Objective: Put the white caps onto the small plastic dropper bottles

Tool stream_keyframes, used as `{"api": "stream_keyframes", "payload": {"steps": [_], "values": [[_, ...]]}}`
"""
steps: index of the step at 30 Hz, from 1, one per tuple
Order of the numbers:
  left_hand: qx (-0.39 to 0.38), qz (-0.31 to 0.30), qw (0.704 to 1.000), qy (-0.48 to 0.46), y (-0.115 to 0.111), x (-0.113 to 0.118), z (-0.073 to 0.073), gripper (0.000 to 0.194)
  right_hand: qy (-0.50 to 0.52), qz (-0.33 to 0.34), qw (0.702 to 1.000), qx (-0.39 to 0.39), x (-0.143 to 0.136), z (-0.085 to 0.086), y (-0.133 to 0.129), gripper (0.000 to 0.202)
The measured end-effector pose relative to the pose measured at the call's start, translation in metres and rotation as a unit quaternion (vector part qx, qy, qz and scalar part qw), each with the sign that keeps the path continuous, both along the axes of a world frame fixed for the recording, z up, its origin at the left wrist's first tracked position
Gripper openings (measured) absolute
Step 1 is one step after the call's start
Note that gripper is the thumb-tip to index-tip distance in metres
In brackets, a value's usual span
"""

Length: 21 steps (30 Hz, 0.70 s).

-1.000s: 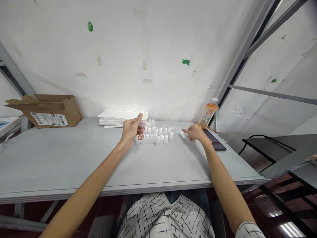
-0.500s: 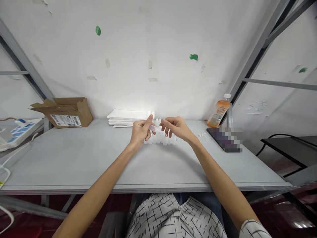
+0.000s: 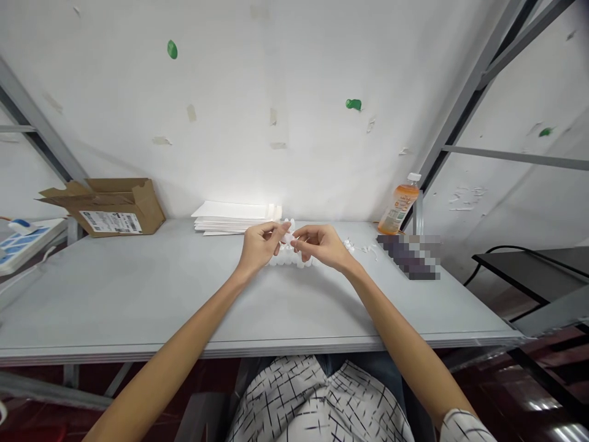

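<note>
My left hand (image 3: 258, 247) is closed in a pinch on a small, whitish translucent piece (image 3: 289, 237). The fingertips of my right hand (image 3: 324, 247) close on the right end of that same piece, so both hands meet over it. Its exact kind is too small to make out. Just below and behind my fingers, a cluster of white rounded pieces (image 3: 289, 259) lies on the grey table (image 3: 184, 294), partly covered by my hands.
A stack of white cards or envelopes (image 3: 230, 212) lies by the wall, left of my hands. Farther left are an opened cardboard box (image 3: 117, 212) and a power strip (image 3: 32, 242). White scraps (image 3: 368, 249), an orange drink bottle (image 3: 399, 207) and a pixelated dark object (image 3: 409, 258) are on the right.
My right hand has come in to the left, and its fingers now close on the small piece that my left hand holds. The whole view has shifted slightly.
</note>
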<state>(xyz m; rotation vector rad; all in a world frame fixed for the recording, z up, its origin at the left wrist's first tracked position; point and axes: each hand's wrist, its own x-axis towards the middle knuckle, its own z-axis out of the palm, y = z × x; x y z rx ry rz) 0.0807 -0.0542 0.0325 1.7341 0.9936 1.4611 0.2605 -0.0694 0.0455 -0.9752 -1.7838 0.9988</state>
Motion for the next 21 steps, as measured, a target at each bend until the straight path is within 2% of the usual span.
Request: {"api": "stream_keyframes", "payload": {"steps": [4, 8, 15, 21], "values": [[-0.017, -0.039, 0.998, 0.056, -0.001, -0.001, 0.001, 0.033, -0.03, -0.044, 0.997, 0.061, 0.003, -0.002, 0.004, 0.021], [-0.024, -0.043, 0.996, 0.074, -0.001, -0.002, 0.001, 0.031, -0.086, -0.083, 0.981, 0.154, 0.001, -0.009, 0.007, 0.016], [-0.036, -0.064, 0.997, 0.032, -0.002, -0.001, 0.001, 0.034, -0.129, -0.159, 0.918, 0.339, -0.009, -0.03, 0.015, 0.018], [-0.034, -0.082, 0.996, 0.007, -0.005, 0.003, -0.001, 0.032, -0.191, -0.202, 0.87, 0.409, -0.01, -0.038, 0.021, 0.017]]}}
